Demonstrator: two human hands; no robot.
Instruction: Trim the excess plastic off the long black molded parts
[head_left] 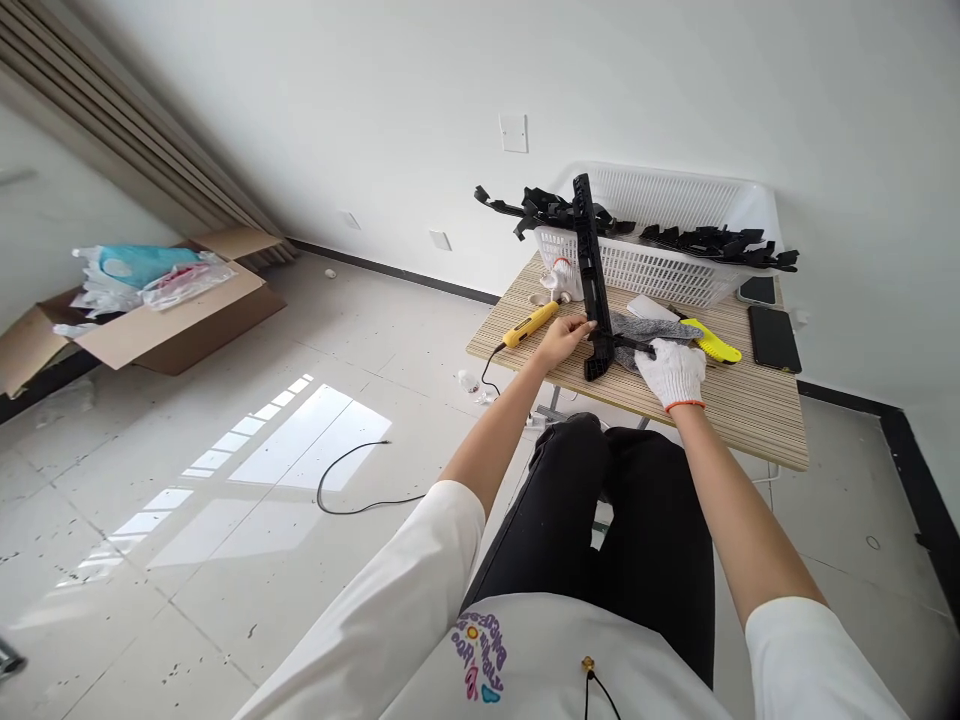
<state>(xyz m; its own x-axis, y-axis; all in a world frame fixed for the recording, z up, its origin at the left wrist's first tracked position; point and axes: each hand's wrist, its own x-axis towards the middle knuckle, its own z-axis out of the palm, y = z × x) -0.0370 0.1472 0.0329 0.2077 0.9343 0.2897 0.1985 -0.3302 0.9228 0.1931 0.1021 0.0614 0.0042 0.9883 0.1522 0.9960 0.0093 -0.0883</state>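
While our bare left hand pins the long black part near its lower end, with the fingers closed on its edge, our gloved right hand has its fingers wrapped round a slim dark piece that meets the part's side; whether that piece is a tool, we cannot tell. The part stands over the front of the surface, its upper end rising before the white basket. To work well here, we should hold the part firmly so it cannot twist, use short, controlled strokes, and mind the bare left fingers, which sit close to the contact and have no glove to protect them.

Around the part, the wood-patterned surface carries a yellow-handled tool with its cord, a white glove, a grey cloth, a bright yellow brush and a dark phone. More black parts lie across the basket. Beyond, we see a white wall, a brown curtain, a cardboard box of bagged things, and a glossy tiled floor with a loose cable and dark scraps.
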